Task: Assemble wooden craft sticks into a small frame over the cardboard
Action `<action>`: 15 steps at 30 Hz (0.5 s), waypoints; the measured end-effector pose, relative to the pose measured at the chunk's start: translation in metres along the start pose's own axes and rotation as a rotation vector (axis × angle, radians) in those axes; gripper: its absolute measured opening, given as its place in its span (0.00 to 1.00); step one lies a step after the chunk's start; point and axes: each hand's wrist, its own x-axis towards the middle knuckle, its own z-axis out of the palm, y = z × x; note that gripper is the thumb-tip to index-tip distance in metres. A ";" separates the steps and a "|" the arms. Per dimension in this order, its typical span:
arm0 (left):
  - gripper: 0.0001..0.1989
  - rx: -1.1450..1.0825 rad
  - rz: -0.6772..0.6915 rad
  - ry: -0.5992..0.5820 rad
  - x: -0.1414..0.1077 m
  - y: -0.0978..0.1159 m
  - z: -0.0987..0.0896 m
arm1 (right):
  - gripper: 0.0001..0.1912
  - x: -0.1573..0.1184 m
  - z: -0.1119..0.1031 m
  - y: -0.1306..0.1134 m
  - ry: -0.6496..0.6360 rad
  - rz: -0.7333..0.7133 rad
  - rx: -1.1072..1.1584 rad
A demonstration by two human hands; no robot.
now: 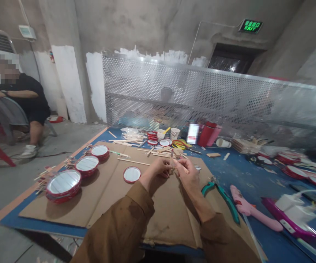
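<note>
From my head camera I look down at both my hands, held together over a brown cardboard sheet (105,190) that lies on a blue table (245,179). My left hand (158,170) and right hand (187,176) meet at a wooden craft stick (171,160), which stands nearly upright between them. The fingers of both hands are closed in a pinch on it, and my right fingertips (176,164) press near its lower part. I can't tell exactly how many sticks are in that grip, since my fingers cover the join. Brown sleeves (116,226) cover my forearms.

Just past my hands lies a loose pile of craft sticks (166,152). A small round red-rimmed frame (132,174) sits near my left hand, and larger ones (63,185) stand farther left on the cardboard. Right of my right hand are teal-handled pliers (221,199), and beyond them a pink glue gun (252,212). A red bottle (207,134) stands at the far side of the table. Off to the left, a seated person (21,98) rests an arm on a chair.
</note>
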 end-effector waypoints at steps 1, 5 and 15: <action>0.02 -0.003 0.000 0.001 0.000 0.000 0.000 | 0.23 0.000 0.000 0.001 0.003 0.003 -0.001; 0.08 -0.016 0.012 0.009 0.002 -0.002 0.000 | 0.23 0.001 0.002 0.004 -0.018 -0.022 0.035; 0.03 -0.002 -0.012 0.017 0.002 -0.001 0.001 | 0.24 0.001 0.002 0.001 0.004 0.002 0.033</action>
